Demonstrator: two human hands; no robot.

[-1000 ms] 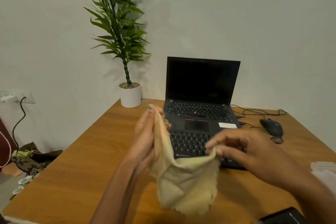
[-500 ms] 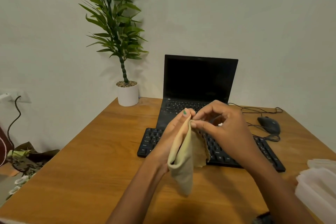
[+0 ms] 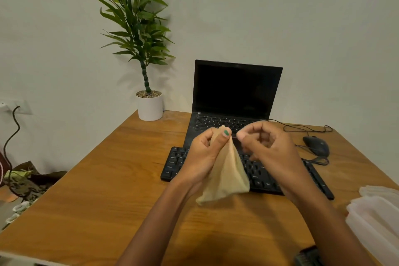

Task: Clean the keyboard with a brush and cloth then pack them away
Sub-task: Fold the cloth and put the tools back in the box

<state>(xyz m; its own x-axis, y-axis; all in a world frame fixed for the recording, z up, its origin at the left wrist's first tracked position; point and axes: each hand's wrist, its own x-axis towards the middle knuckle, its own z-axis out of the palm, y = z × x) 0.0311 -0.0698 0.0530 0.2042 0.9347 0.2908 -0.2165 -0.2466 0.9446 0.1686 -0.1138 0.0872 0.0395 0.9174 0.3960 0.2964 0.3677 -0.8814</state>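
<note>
head view: left hand (image 3: pixel 203 155) pinches cloth (image 3: pixel 226 177) top, cloth hangs above keyboard (image 3: pixel 174 164).

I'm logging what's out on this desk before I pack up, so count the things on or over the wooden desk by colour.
Black: 3, the open black laptop, the flat black keyboard and the black corded mouse.
White: 2, the white plant pot and the translucent white plastic container.
Beige: 1, the folded beige cloth pinched by the left hand.
Total: 6.
</note>
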